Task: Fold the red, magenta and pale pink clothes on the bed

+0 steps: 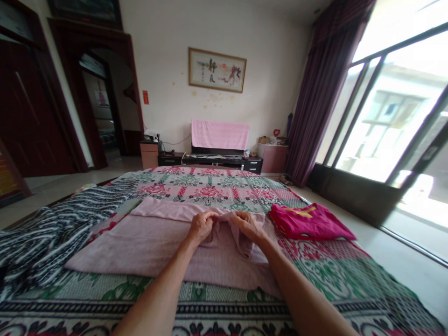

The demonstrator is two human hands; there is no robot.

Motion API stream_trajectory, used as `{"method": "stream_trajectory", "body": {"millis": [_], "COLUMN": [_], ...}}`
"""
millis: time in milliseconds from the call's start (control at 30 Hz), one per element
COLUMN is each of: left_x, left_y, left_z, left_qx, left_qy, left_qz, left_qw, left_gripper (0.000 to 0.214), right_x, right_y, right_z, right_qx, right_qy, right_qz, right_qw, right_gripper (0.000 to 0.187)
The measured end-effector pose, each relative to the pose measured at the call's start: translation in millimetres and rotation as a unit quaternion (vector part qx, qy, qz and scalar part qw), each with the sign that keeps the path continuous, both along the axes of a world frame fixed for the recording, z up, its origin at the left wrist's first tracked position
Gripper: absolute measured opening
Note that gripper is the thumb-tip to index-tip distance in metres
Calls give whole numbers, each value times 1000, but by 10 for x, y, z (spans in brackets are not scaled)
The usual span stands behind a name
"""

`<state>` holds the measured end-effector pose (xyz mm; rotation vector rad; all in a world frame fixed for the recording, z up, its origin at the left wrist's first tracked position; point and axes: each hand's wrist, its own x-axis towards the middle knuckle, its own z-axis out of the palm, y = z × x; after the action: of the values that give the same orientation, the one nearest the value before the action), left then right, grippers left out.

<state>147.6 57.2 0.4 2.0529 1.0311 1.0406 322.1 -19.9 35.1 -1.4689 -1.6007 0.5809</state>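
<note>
A pale pink garment (140, 242) lies spread flat on a bed with a floral green, pink and white cover (217, 186). My left hand (201, 226) is closed, pinching a bunched fold of the pink cloth near its far edge. Just to the right, my right hand (250, 226) grips the same fold, fingers curled into the fabric. Both forearms reach forward from the bottom of the view. The cloth is gathered up between the two hands.
A folded magenta garment (310, 221) lies on the bed at the right. A black-and-white striped blanket (49, 228) is heaped on the left. Beyond the bed stand a low dark cabinet (217, 161) with a pink towel, a dark doorway at left, and large windows with purple curtains at right.
</note>
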Motion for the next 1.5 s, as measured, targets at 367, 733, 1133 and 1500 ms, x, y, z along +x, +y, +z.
{"method": "stream_trajectory", "body": {"millis": [367, 733, 1133, 1500], "left_x": [18, 41, 27, 55], "left_y": [-53, -14, 11, -22], "left_z": [20, -56, -47, -47], "left_qx": [63, 146, 111, 198], "left_qy": [23, 118, 53, 138], "left_qz": [-2, -27, 107, -7], "left_qw": [998, 982, 987, 970], "left_gripper": [29, 34, 31, 24], "right_x": [-66, -77, -110, -153], "right_y": [4, -4, -69, -66], "right_z": [-32, -92, -63, -89], "right_qx": [77, 73, 25, 45], "right_qy": [-99, -140, -146, -171], "right_qz": [33, 53, 135, 138], "right_qw": [992, 986, 980, 974], "right_gripper": [35, 37, 24, 23]}}
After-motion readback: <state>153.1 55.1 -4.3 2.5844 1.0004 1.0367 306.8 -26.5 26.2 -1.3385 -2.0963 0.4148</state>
